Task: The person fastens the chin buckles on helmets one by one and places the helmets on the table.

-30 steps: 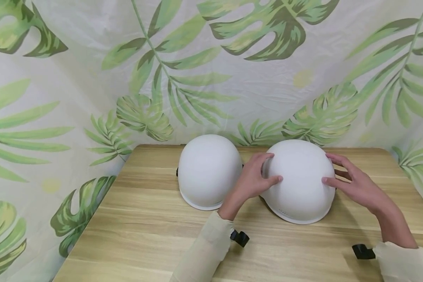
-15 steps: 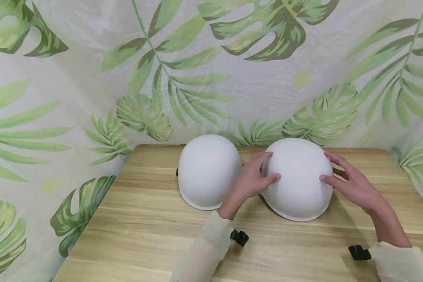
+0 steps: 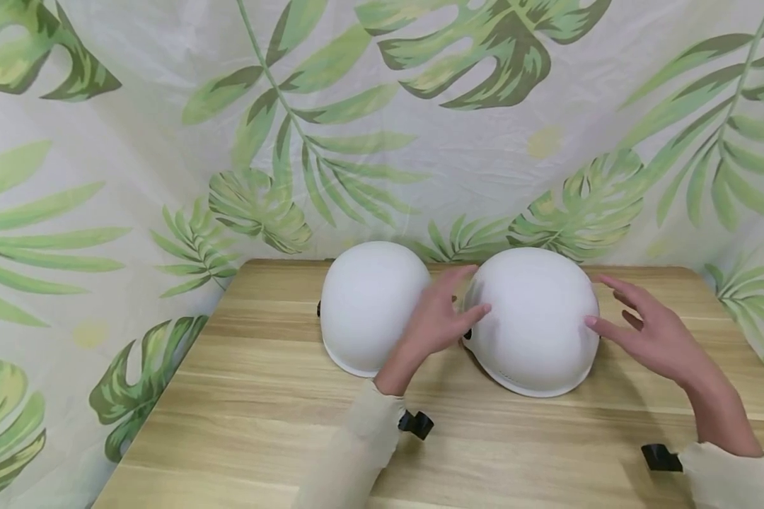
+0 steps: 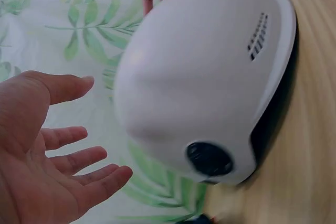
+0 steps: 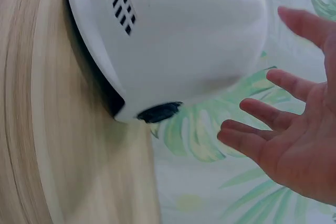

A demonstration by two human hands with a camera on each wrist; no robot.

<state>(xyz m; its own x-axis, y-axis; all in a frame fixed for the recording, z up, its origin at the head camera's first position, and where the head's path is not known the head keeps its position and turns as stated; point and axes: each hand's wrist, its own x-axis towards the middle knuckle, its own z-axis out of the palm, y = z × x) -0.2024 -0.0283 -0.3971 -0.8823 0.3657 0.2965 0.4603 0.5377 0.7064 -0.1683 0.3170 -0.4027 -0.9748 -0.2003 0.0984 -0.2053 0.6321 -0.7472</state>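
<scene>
A white helmet [image 3: 535, 329] rests dome up on the wooden table, between both hands. In the left wrist view the same helmet [image 4: 194, 72] shows a vent grid near its rim and a round black fitting on its side. My left hand [image 3: 434, 314] is spread at its left side, and a gap shows between fingers and shell in that wrist view. On the other side my right hand [image 3: 656, 339] is spread too, its fingers apart from the helmet [image 5: 173, 35] in the right wrist view. A second white helmet [image 3: 369, 304] stands to the left, partly behind the left hand.
The wooden table [image 3: 242, 410] runs up to a leaf-patterned cloth [image 3: 471, 155] hanging behind and around it. Black mounts stick out at both sleeves, a left one [image 3: 416, 424] and a right one [image 3: 661, 458].
The right-hand helmet has shifted slightly back and left and now sits on the table. Both hands have let go of it, the left moving left and the right moving right.
</scene>
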